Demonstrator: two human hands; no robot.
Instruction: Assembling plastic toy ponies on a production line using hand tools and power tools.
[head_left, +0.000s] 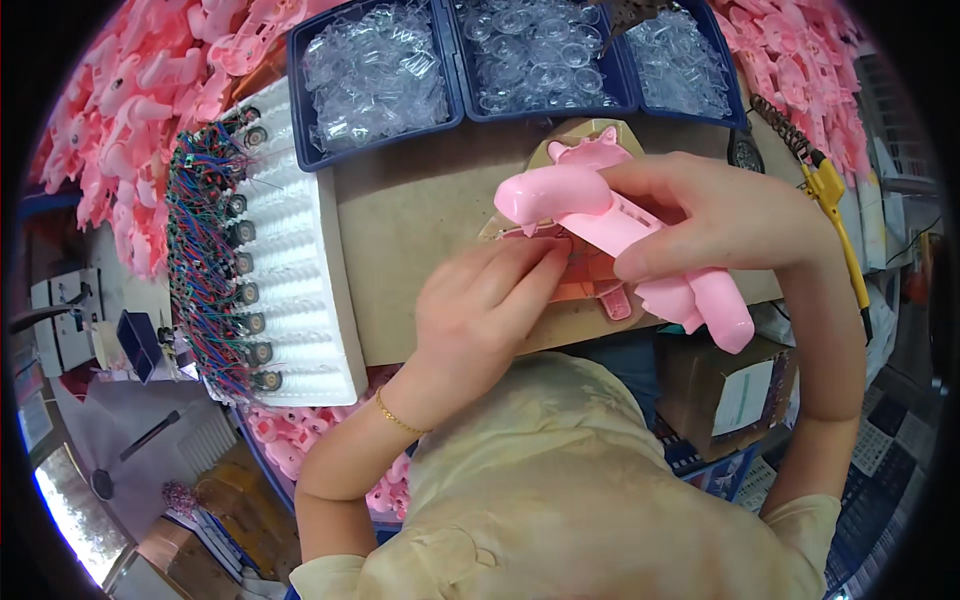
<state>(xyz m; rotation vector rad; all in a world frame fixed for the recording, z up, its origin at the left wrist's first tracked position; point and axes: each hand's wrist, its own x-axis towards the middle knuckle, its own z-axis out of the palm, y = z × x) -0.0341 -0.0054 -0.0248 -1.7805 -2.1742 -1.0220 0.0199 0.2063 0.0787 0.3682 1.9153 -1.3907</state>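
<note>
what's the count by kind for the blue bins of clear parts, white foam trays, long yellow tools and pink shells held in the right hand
Blue bins of clear plastic parts: 3
White foam tray: 1
Long yellow tool: 1
Pink plastic shell in the right hand: 1
Total: 6

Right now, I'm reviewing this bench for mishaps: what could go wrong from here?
The glossy pink plastic shell, tilted in the right hand, might slip if that grip loosens. The tangled thin red, blue and green wires along the white foam tray could snag if the left hand swung that way.
</note>
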